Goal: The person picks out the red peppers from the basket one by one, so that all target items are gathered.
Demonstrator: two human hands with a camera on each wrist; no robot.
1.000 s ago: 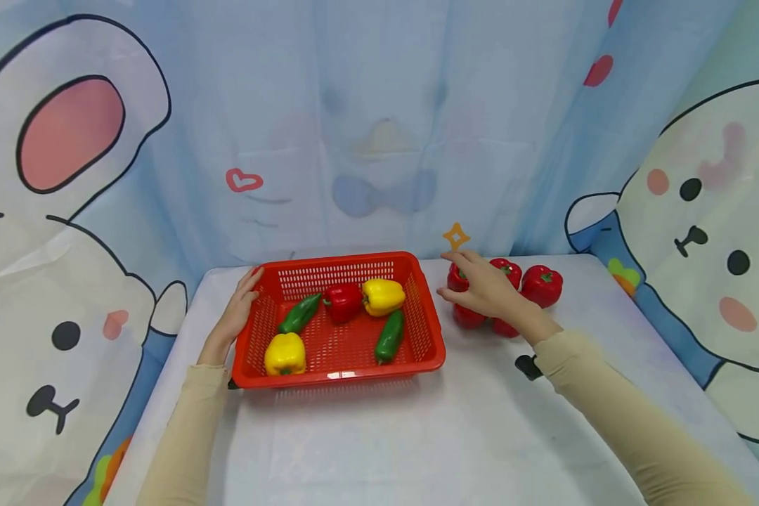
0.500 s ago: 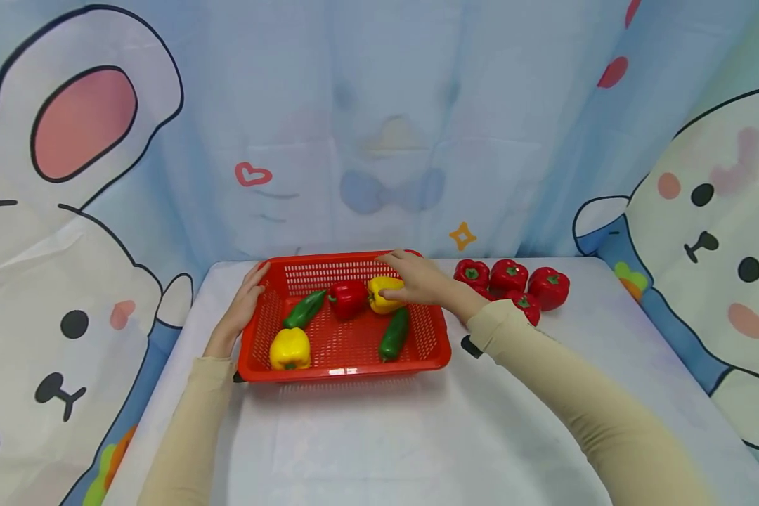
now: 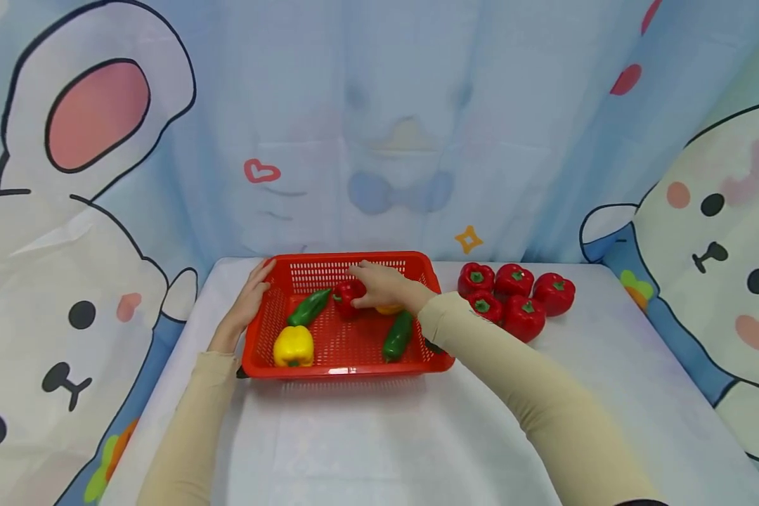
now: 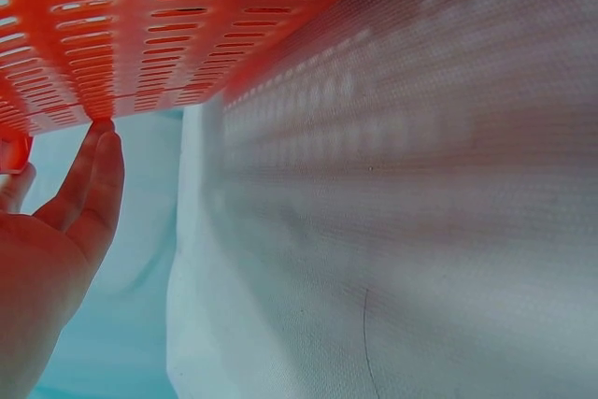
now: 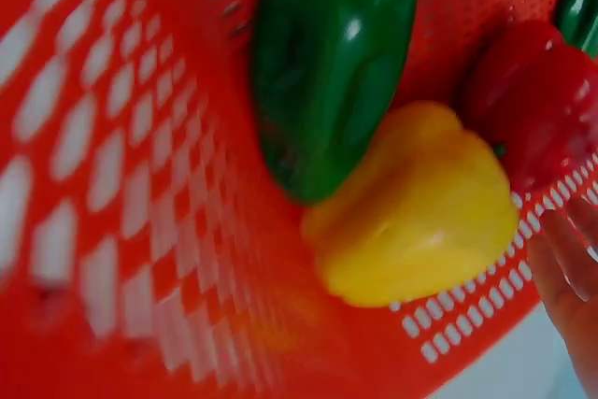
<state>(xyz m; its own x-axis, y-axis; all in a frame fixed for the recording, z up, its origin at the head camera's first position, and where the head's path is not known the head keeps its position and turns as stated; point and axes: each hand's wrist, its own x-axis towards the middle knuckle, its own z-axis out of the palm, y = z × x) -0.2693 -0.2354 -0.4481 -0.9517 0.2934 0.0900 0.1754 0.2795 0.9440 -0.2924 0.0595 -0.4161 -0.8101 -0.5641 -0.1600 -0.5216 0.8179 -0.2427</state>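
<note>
In the head view, a red plastic basket (image 3: pixel 348 370) holds peppers. My left hand (image 3: pixel 245 306) rests against the basket's left end; in the left wrist view its fingers (image 4: pixel 105 170) reach up straight to the basket's edge. Over the basket, my right hand (image 3: pixel 386 284) has its fingers and thumb spread at the right side of a red bell pepper (image 3: pixel 346 298). A yellow bell pepper (image 5: pixel 420 207) lies under that hand, mostly hidden in the head view. The right wrist view shows the right fingers (image 5: pixel 559 282) extended near the red pepper, not visibly closed round it.
Also inside the basket are a green pepper (image 3: pixel 309 307) at left, another green pepper (image 3: pixel 398 336) at right, and a yellow bell pepper (image 3: pixel 294 346) at front left. Several red bell peppers (image 3: pixel 523 318) stand clustered right of the basket on the white-covered table (image 3: pixel 354 443).
My right hand has moved left from above the red pepper cluster, over the basket's right end, to the red pepper inside. My left hand has stayed at the basket's left end.
</note>
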